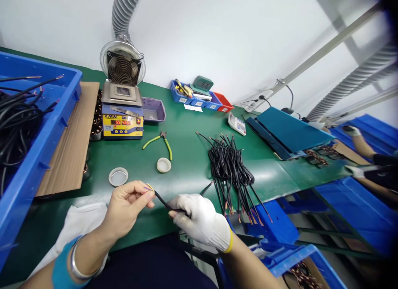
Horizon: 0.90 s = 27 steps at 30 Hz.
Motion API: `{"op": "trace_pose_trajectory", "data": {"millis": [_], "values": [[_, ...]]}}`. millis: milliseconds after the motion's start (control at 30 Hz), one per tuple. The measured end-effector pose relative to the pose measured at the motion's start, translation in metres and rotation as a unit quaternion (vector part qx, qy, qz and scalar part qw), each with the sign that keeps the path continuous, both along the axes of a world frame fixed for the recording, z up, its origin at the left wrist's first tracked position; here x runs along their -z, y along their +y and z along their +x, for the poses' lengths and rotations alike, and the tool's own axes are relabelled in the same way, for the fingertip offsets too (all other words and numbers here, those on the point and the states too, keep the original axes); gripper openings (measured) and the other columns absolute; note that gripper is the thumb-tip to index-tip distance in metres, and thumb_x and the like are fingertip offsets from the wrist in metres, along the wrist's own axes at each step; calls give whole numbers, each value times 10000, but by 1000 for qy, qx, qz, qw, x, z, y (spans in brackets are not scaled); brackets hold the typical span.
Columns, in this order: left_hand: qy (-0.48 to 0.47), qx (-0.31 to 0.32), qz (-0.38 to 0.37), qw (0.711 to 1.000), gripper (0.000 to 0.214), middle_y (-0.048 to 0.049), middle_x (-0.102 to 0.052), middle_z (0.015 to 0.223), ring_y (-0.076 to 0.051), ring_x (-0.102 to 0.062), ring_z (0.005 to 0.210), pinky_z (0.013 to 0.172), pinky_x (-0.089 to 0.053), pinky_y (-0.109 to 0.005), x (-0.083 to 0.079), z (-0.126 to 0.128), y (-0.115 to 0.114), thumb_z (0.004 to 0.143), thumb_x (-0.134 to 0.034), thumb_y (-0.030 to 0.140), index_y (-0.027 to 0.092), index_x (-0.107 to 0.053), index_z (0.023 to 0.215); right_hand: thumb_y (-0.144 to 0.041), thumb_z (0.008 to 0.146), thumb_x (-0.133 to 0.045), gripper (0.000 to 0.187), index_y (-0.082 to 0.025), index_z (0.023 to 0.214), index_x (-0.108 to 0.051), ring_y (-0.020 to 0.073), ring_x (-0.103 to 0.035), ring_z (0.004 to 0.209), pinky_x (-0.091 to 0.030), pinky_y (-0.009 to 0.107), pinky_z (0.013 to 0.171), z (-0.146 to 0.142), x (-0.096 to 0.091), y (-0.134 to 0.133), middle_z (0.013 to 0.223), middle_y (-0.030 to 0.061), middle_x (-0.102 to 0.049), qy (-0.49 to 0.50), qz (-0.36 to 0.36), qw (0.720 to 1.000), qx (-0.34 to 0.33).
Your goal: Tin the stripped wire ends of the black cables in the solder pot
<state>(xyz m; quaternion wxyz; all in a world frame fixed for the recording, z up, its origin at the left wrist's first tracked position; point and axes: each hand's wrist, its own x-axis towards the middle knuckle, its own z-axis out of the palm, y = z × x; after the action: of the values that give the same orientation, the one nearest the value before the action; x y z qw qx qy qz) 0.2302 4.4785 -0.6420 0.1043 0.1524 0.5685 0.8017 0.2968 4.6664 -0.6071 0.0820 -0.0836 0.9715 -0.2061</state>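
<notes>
Between both hands stretches a black cable with thin coloured wires, yellow and purplish, fanning from its stripped end. My bare left hand pinches those wires between thumb and fingertips. In a white glove with bare fingertips, my right hand is closed around the black sheath further back. A small white round dish and a shallow grey dish sit just beyond my hands. Green-handled cutters lie spread behind them. To the right rests a pile of bundled black cables with bare wire ends.
A yellow-fronted solder pot stands under a fume extractor. On the left, a blue crate full of cables borders cardboard. A calculator and teal panel are right; a co-worker's gloved hands show far right.
</notes>
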Motion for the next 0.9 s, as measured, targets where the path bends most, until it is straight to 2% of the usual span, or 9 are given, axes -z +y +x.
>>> {"op": "trace_pose_trajectory", "data": {"millis": [167, 233, 267, 333, 433, 500, 567, 667, 900], "values": [[-8, -23, 1, 1000, 152, 4, -622, 665, -80, -584, 502, 517, -493, -187, 1, -2, -3, 719, -713, 246, 147, -624, 644, -333, 840, -517, 222, -228, 958, -673, 132, -605, 739, -347, 239, 624, -3, -3, -5, 833, -2, -694, 2, -11, 1000, 7], [-19, -6, -17, 1000, 202, 11, -595, 613, -81, -559, 481, 490, -466, -191, 0, -1, -5, 712, -712, 274, 146, -584, 620, -319, 847, -506, 231, -223, 975, -671, 131, -606, 759, -369, 237, 653, -7, -7, -3, 850, 4, -692, 18, -22, 999, 29], [-27, 27, -37, 999, 239, 17, -573, 576, -80, -536, 463, 468, -443, -191, 0, 0, -6, 698, -720, 289, 147, -555, 600, -317, 851, -498, 235, -222, 980, -671, 130, -606, 764, -375, 234, 659, -9, -11, -2, 848, 5, -690, 27, -23, 999, 40], [-42, 137, -98, 985, 303, 30, -530, 516, -74, -486, 442, 435, -387, -185, 0, 3, -7, 650, -752, 315, 151, -507, 578, -319, 856, -491, 236, -222, 970, -674, 129, -605, 771, -378, 231, 660, -16, -19, 1, 841, 5, -686, 45, -10, 998, 50], [-41, 316, -198, 927, 337, 31, -536, 519, -86, -493, 478, 446, -363, -182, 1, 9, -9, 582, -793, 354, 147, -532, 632, -338, 853, -498, 230, -229, 936, -683, 134, -601, 764, -351, 232, 628, -30, -34, -2, 835, 7, -686, 61, 45, 997, 24], [-16, 378, -242, 893, 351, 23, -562, 552, -109, -532, 519, 455, -380, -187, 3, 11, -9, 561, -800, 386, 146, -579, 692, -363, 854, -495, 235, -240, 916, -686, 139, -599, 750, -305, 237, 585, -42, -42, -10, 831, 7, -685, 61, 100, 993, -7], [6, 395, -261, 881, 358, 21, -571, 566, -123, -550, 534, 454, -390, -191, 5, 11, -9, 557, -794, 405, 151, -604, 721, -384, 868, -468, 252, -244, 892, -677, 136, -593, 719, -235, 247, 539, -54, -48, -20, 837, 7, -679, 56, 158, 985, -44], [6, 386, -258, 886, 350, 28, -564, 563, -119, -542, 522, 455, -390, -196, 6, 9, -9, 551, -793, 400, 154, -600, 708, -388, 887, -430, 257, -253, 898, -649, 131, -587, 704, -155, 265, 513, -72, -51, -35, 870, 0, -665, 61, 222, 967, -108], [10, 372, -258, 892, 331, 33, -556, 574, -121, -545, 528, 480, -403, -210, 7, 6, -11, 561, -785, 400, 164, -591, 690, -387, 892, -385, 273, -239, 868, -614, 153, -585, 685, -112, 285, 490, -102, -42, -58, 805, 3, -648, 67, 309, 928, -195]]}}
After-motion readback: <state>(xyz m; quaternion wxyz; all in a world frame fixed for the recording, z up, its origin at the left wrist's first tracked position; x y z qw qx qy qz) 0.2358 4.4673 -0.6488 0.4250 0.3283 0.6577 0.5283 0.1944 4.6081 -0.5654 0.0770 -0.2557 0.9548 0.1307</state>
